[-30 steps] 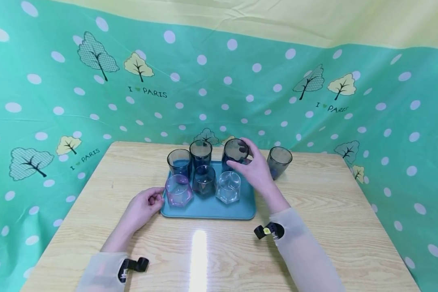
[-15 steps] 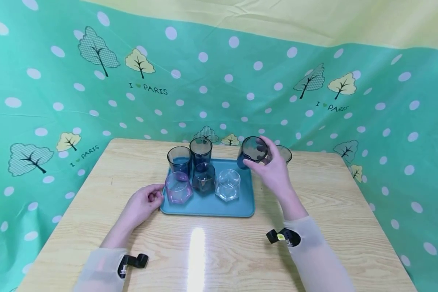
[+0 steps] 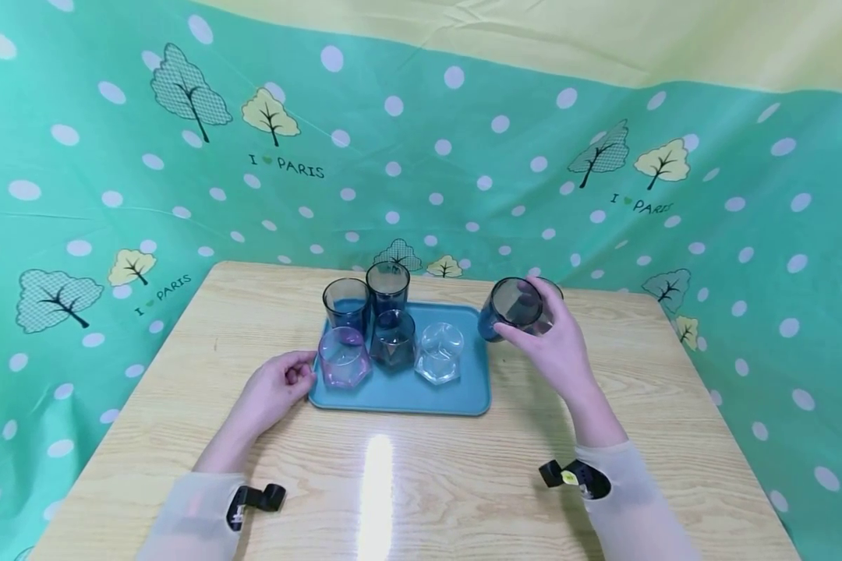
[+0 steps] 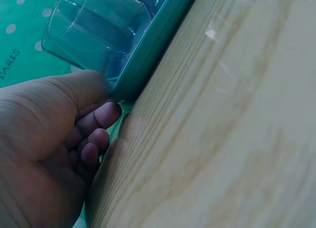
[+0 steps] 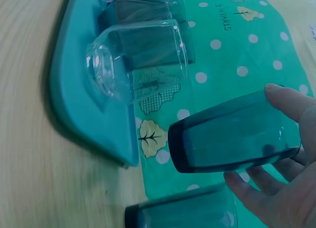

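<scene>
My right hand [image 3: 560, 343] grips a dark smoky glass tumbler [image 3: 503, 313] near its rim, thumb on one side and fingers on the other. The tumbler is tilted and held just beyond the right edge of a blue tray [image 3: 400, 400]. My left hand [image 3: 274, 392] pinches the tray's left edge between thumb and curled fingers. On the tray stand two tall dark tumblers [image 3: 347, 305], a short dark faceted glass [image 3: 393, 340], a purple-tinted glass [image 3: 344, 360] and a clear glass [image 3: 438, 355].
Another dark tumbler [image 5: 187, 211] stands on the table right of the tray, mostly hidden behind my right hand in the head view. The wooden table [image 3: 449, 483] ends at a green dotted cloth [image 3: 463, 195] behind.
My right hand has carried the dark tumbler rightward, from above the tray's back right to past its right edge. The left hand stays at the tray's edge.
</scene>
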The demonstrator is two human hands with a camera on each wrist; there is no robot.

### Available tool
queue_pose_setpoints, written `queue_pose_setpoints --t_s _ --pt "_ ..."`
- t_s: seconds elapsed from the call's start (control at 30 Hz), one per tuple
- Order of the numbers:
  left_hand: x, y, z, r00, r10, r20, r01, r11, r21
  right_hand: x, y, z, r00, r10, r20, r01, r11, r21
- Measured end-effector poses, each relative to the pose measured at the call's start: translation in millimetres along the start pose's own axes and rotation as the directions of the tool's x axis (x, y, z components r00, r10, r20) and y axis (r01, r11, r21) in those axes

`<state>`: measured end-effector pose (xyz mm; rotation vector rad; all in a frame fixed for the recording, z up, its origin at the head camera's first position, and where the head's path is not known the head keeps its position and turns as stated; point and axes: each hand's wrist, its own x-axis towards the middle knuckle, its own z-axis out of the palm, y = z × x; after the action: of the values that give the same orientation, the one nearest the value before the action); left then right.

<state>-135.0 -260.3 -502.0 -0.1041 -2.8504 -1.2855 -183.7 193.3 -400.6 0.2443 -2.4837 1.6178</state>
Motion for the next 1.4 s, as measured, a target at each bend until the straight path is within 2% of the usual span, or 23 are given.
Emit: queue_pose_setpoints --t_s 0.3,0.57,0.9,1.07,1.4 --pt "0.8 -0.1 -0.5 1.0 0.016 -0.006 -0.016 1.0 0.004 -10.2 9 -23 0.999 0.037 0.025 -0.037 0.999 -0.032" --pt "1.8 -0.8 -0.1 1.0 0.023 -0.016 -0.023 1.0 0.014 -18.3 18 -49 0.993 0.11 0.039 -0.106 0.99 -0.09" --pt "1.7 -2.1 -0.4 1.0 0.014 -0.016 -0.014 1.0 0.014 -23.3 30 -73 0.992 0.127 0.009 -0.124 0.984 -0.13" --pt "2.0 -2.4 0.1 1.0 0.015 -0.016 -0.015 1.0 0.006 -24.4 38 -83 0.991 0.13 -0.006 -0.13 0.983 -0.131" --pt "3.2 -3.6 1.4 0.999 0.027 -0.017 -0.027 1.0 0.0 -14.8 59 -98 0.977 0.208 -0.037 -0.211 0.967 -0.142"
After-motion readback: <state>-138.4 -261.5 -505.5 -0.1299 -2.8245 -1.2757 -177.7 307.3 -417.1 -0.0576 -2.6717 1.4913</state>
